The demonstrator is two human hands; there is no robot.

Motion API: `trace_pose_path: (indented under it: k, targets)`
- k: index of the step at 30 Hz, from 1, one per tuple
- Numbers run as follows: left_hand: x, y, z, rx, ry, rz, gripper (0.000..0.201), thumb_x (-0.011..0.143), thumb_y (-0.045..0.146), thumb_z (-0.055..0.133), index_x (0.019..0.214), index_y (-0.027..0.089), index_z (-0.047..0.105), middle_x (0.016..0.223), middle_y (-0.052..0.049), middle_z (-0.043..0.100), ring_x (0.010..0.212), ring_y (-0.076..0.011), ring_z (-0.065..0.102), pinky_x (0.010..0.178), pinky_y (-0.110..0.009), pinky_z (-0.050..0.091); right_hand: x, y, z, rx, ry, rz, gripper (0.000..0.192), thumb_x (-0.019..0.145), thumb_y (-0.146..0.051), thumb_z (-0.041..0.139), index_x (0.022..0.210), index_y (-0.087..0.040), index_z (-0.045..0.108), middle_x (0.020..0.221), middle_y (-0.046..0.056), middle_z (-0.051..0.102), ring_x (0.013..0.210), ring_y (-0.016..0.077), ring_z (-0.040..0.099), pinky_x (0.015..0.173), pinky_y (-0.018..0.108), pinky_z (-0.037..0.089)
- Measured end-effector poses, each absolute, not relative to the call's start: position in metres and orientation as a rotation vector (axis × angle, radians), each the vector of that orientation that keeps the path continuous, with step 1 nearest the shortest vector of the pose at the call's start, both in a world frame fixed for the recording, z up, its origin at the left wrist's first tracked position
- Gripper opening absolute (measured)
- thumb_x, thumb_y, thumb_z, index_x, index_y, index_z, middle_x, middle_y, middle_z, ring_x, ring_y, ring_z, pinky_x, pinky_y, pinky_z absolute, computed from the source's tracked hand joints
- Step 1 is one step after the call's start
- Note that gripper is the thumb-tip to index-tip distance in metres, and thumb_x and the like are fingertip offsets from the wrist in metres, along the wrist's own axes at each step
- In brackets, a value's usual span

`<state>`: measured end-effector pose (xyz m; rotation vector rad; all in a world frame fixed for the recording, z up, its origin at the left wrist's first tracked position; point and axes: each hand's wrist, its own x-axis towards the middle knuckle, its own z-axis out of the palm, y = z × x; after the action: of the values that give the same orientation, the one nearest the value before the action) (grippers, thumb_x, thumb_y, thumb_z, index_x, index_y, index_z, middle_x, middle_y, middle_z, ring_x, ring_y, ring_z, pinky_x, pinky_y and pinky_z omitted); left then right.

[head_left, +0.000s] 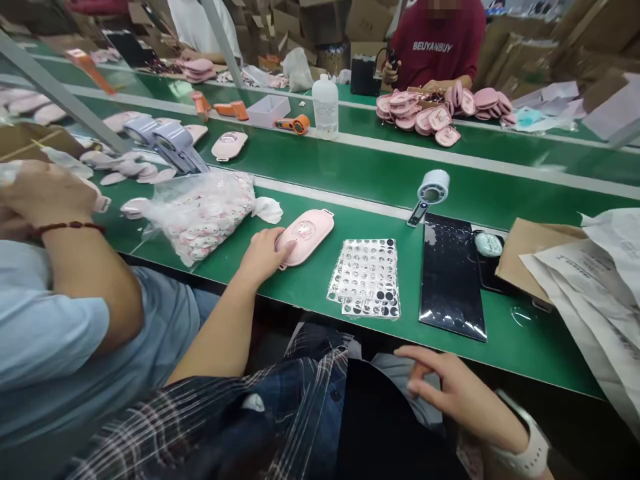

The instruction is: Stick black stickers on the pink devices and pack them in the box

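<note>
My left hand [263,257] reaches out over the green table [310,287] and grips the near end of a pink oval device [306,235] that lies flat on it. My right hand [453,393], with a white watch on the wrist, hovers low over my lap below the table's edge. Its fingers are loosely curled, and something small and orange shows between them; I cannot tell what it is. A sheet of round black and clear stickers [367,277] lies just right of the device, with a glossy black sheet [451,277] beyond it.
A clear bag of pink-white round parts [200,213] lies left of the device. A co-worker's arm [75,267] in a light blue sleeve is close on my left. A white round tool [431,190], brown paper [530,257], a bottle [325,107] and pink devices [435,113] near another person lie farther off.
</note>
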<state>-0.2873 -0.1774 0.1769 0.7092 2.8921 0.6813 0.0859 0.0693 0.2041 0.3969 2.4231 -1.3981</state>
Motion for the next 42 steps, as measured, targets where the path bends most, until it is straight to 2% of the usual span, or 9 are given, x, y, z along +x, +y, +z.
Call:
trace_pose_path:
  k: [3, 6, 12, 19, 23, 29, 35, 38, 42]
  targets:
    - [-0.282, -0.177, 0.182, 0.675, 2.8, 0.678, 0.062, 0.081, 0.056, 0.068, 0.128, 0.017, 0.062, 0.131, -0.015, 0.066, 0.125, -0.0385, 0.058, 0.105, -0.046, 0.047, 0.035, 0.071, 0.21, 0.472, 2.771, -1.347, 0.03, 0.096, -0.04, 0.056, 0.121, -0.03, 0.069, 0.092, 0.002, 0.076, 0.08, 0.0231, 0.071, 0.078, 0.035, 0.058]
    - [-0.27, -0.176, 0.188, 0.499, 2.721, 0.751, 0.063, 0.071, 0.055, 0.079, 0.118, 0.02, 0.058, 0.123, -0.014, 0.069, 0.114, -0.0366, 0.065, 0.09, -0.042, 0.051, -0.005, 0.07, 0.193, 0.503, 3.157, -0.971, 0.02, 0.094, -0.026, 0.054, 0.109, -0.024, 0.066, 0.101, 0.007, 0.072, 0.086, 0.0253, 0.069, 0.082, 0.039, 0.056]
    - [-0.248, -0.187, 0.192, 0.35, 2.682, 1.012, 0.071, 0.069, 0.05, 0.083, 0.127, 0.024, 0.052, 0.122, -0.009, 0.069, 0.109, -0.0335, 0.067, 0.084, -0.039, 0.051, -0.027, 0.059, 0.165, 0.241, 3.319, -0.531, 0.028, 0.094, -0.002, 0.04, 0.104, -0.019, 0.06, 0.098, 0.01, 0.066, 0.088, 0.0252, 0.065, 0.071, 0.034, 0.051]
    - [-0.247, -0.197, 0.17, 0.363, 2.21, 1.822, 0.074, 0.061, 0.047, 0.09, 0.122, 0.019, 0.059, 0.117, -0.007, 0.068, 0.105, -0.0261, 0.065, 0.089, -0.035, 0.052, -0.032, 0.051, 0.164, 0.11, 3.363, -0.159, 0.021, 0.091, -0.001, 0.045, 0.095, -0.018, 0.056, 0.091, 0.009, 0.057, 0.076, 0.0241, 0.057, 0.068, 0.035, 0.048]
    - [-0.24, -0.194, 0.174, 0.307, 1.81, 2.18, 0.079, 0.053, 0.045, 0.098, 0.117, 0.019, 0.059, 0.107, -0.005, 0.068, 0.092, -0.0185, 0.064, 0.079, -0.027, 0.054, -0.036, 0.051, 0.163, 0.142, 3.339, -0.209, 0.02, 0.089, -0.002, 0.045, 0.094, -0.019, 0.053, 0.09, 0.009, 0.054, 0.077, 0.0254, 0.055, 0.07, 0.036, 0.048]
    - [-0.219, -0.189, 0.196, 0.471, 1.594, 2.263, 0.072, 0.058, 0.043, 0.1, 0.117, 0.021, 0.064, 0.103, -0.002, 0.069, 0.087, -0.0141, 0.065, 0.074, -0.021, 0.054, -0.034, 0.061, 0.168, 0.164, 3.214, -0.535, 0.015, 0.092, -0.006, 0.046, 0.099, -0.019, 0.051, 0.096, 0.011, 0.057, 0.088, 0.0281, 0.058, 0.076, 0.039, 0.047]
    - [-0.176, -0.162, 0.195, 0.379, 1.288, 2.213, 0.072, 0.072, 0.054, 0.091, 0.128, 0.019, 0.062, 0.123, -0.012, 0.072, 0.116, -0.0279, 0.068, 0.099, -0.037, 0.057, -0.031, 0.067, 0.184, 0.294, 3.011, -0.849, 0.01, 0.093, -0.012, 0.048, 0.093, -0.023, 0.048, 0.091, 0.007, 0.058, 0.085, 0.0265, 0.059, 0.078, 0.038, 0.046]
    - [-0.159, -0.152, 0.194, 0.277, 1.145, 2.14, 0.072, 0.073, 0.057, 0.089, 0.128, 0.019, 0.06, 0.13, -0.016, 0.07, 0.121, -0.0348, 0.067, 0.099, -0.048, 0.059, -0.026, 0.064, 0.19, 0.336, 2.969, -0.934, 0.009, 0.092, -0.015, 0.05, 0.09, -0.024, 0.047, 0.088, 0.006, 0.06, 0.084, 0.0263, 0.06, 0.077, 0.037, 0.045]
    - [-0.15, -0.148, 0.193, 0.204, 1.056, 2.129, 0.071, 0.068, 0.043, 0.094, 0.126, 0.022, 0.061, 0.135, -0.013, 0.068, 0.124, -0.034, 0.066, 0.101, -0.046, 0.058, -0.018, 0.06, 0.195, 0.343, 2.945, -1.043, 0.008, 0.094, -0.018, 0.047, 0.09, -0.025, 0.048, 0.087, 0.006, 0.062, 0.082, 0.0249, 0.06, 0.075, 0.035, 0.044]
